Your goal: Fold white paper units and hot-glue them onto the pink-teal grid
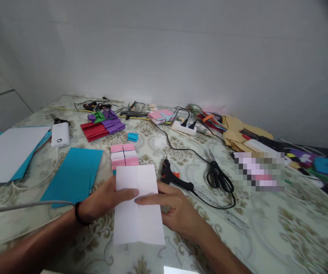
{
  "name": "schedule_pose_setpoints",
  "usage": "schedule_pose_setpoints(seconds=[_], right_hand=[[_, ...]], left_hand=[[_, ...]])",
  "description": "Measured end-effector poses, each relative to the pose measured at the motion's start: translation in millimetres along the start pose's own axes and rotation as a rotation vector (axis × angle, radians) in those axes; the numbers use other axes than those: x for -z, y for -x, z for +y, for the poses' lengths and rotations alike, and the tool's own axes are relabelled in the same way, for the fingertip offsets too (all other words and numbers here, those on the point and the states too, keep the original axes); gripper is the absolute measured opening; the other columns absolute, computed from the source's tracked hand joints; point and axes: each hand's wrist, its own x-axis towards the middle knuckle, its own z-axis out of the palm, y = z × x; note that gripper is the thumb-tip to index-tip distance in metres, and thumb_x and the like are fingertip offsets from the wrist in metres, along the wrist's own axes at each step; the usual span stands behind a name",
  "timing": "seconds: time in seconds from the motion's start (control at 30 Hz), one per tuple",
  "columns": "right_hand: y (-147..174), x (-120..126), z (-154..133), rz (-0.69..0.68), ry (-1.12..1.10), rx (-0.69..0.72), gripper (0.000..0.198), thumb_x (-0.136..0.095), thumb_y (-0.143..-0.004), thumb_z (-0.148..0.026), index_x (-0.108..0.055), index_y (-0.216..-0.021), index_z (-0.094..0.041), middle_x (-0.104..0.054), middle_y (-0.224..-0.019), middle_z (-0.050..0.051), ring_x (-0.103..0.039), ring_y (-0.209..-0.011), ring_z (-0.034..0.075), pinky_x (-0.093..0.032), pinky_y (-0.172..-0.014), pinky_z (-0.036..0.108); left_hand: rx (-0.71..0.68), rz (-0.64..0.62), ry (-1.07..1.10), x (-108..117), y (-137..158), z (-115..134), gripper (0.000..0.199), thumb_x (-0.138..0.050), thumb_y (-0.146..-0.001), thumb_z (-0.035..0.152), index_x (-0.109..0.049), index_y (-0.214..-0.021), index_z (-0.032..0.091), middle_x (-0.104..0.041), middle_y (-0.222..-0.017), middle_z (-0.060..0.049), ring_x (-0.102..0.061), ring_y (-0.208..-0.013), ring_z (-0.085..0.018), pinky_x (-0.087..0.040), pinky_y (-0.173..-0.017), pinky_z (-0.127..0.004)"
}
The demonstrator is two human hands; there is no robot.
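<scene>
Between my hands is a sheet of white paper [141,224] with a crease down its middle. My left hand [109,198] grips its left edge, thumb lying on top near the crease. From the right, my right hand [175,207] holds the other edge, one finger on the crease and the other fingers partly hidden. Just beyond the sheet lie folded pink and white paper pieces [124,154]. A black glue gun [175,177] rests right of the paper, beside black-handled scissors [217,175]. Blue paper sheets [74,173] lie on the left.
A white power bank [60,134] with a cable sits near a stack of white sheets [15,150]. Red folded paper [94,130] and purple folded paper [114,125] lie farther back. A power strip [183,127] trails black cords. Brown paper [243,131] is at the right.
</scene>
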Motion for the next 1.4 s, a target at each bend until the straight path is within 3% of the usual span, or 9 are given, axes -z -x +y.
schedule_pose_setpoints(seconds=[0.33,0.6,0.8,0.97,1.1,1.23,1.33,1.4], right_hand=[[-1,6,-5,0.063,-0.135,0.020,0.027,-0.084,-0.087,-0.012,-0.087,-0.108,-0.028,-0.078,-0.114,0.009,-0.077,-0.098,0.020,-0.060,-0.079,0.025],[3,-3,0,-0.009,-0.049,0.020,0.028,-0.081,-0.088,-0.009,-0.086,-0.112,-0.022,-0.077,-0.123,0.014,-0.078,-0.109,0.025,-0.062,-0.091,0.029],[2,-2,-1,0.008,-0.133,0.016,0.028,-0.084,-0.087,-0.013,-0.086,-0.111,-0.028,-0.077,-0.122,0.009,-0.078,-0.105,0.021,-0.062,-0.086,0.026],[-1,1,-6,0.035,-0.125,0.007,0.011,-0.085,-0.089,-0.027,-0.088,-0.099,-0.025,-0.078,-0.107,0.008,-0.075,-0.092,0.019,-0.057,-0.074,0.025],[-3,2,-10,0.073,-0.117,-0.054,0.016,-0.086,-0.088,-0.037,-0.087,-0.087,-0.022,-0.076,-0.098,0.006,-0.072,-0.087,0.019,-0.056,-0.075,0.026],[-3,4,-10,0.098,-0.104,-0.148,0.010,-0.083,-0.090,-0.031,-0.085,-0.093,-0.021,-0.076,-0.106,0.006,-0.072,-0.095,0.020,-0.056,-0.084,0.028],[-3,4,-10,0.105,-0.067,-0.206,0.007,-0.080,-0.090,-0.027,-0.082,-0.093,-0.020,-0.076,-0.105,0.005,-0.071,-0.094,0.021,-0.055,-0.084,0.028],[-3,4,-10,0.097,-0.045,-0.238,0.007,-0.079,-0.090,-0.027,-0.081,-0.090,-0.019,-0.077,-0.104,0.005,-0.070,-0.092,0.021,-0.054,-0.082,0.029]], left_hand=[[-0.006,0.035,0.060,0,0,1,0.041,-0.090,-0.080,0.040,-0.079,-0.106,0.011,-0.081,-0.092,-0.010,-0.072,-0.073,-0.021,-0.057,-0.061,-0.026],[-0.066,-0.004,-0.068,0,1,-1,0.033,-0.083,-0.087,0.036,-0.079,-0.110,0.013,-0.083,-0.103,-0.008,-0.075,-0.088,-0.024,-0.062,-0.072,-0.029],[-0.059,0.013,-0.083,-3,4,5,0.029,-0.083,-0.085,0.040,-0.079,-0.092,0.011,-0.081,-0.089,-0.008,-0.070,-0.077,-0.021,-0.057,-0.065,-0.026],[-0.036,0.042,-0.095,-3,7,11,0.032,-0.082,-0.086,0.043,-0.077,-0.093,0.013,-0.075,-0.081,-0.004,-0.061,-0.068,-0.015,-0.048,-0.057,-0.022],[-0.046,0.026,-0.141,-4,7,14,0.032,-0.081,-0.084,0.044,-0.077,-0.094,0.013,-0.072,-0.081,-0.003,-0.059,-0.068,-0.015,-0.047,-0.058,-0.022],[-0.072,-0.023,-0.228,-4,8,17,0.038,-0.068,-0.095,0.050,-0.075,-0.090,0.014,-0.067,-0.077,-0.002,-0.055,-0.063,-0.014,-0.042,-0.054,-0.022],[-0.144,0.003,-0.291,-3,8,19,0.045,-0.059,-0.100,0.056,-0.076,-0.094,0.015,-0.073,-0.089,-0.006,-0.061,-0.076,-0.018,-0.046,-0.062,-0.024],[-0.164,-0.003,-0.283,-3,7,18,0.043,-0.064,-0.096,0.056,-0.077,-0.103,0.016,-0.076,-0.099,-0.008,-0.065,-0.084,-0.020,-0.049,-0.067,-0.025]])
